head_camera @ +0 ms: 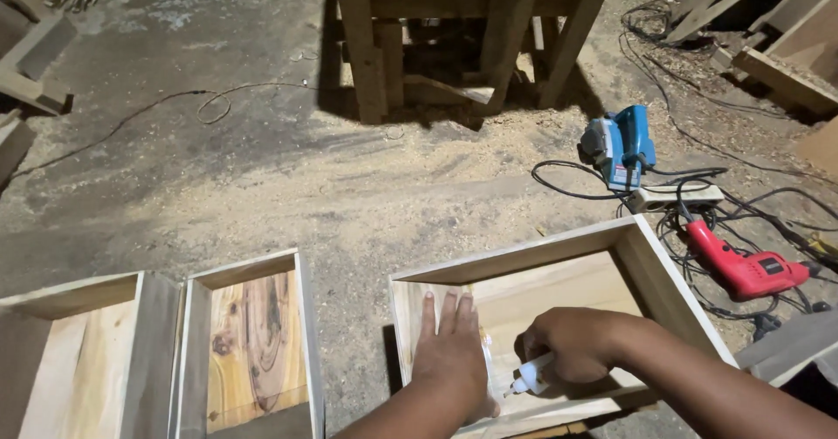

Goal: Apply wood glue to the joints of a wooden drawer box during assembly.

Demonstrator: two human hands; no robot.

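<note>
Pressing our left hand flat in the wooden box, right hand clamped on the glue bottle, we risked smearing squeezed glue onto our fingers.

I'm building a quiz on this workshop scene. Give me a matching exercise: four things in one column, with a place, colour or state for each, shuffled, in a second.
Things:
1. left hand
2. right hand
3. drill
4. planer

Descriptions:
A. blue, on the sawdust floor
B. flat, palm down, inside the wooden box
C. red, lying among cables
D. gripping a white glue bottle

Pairs: 1-B, 2-D, 3-C, 4-A
</note>
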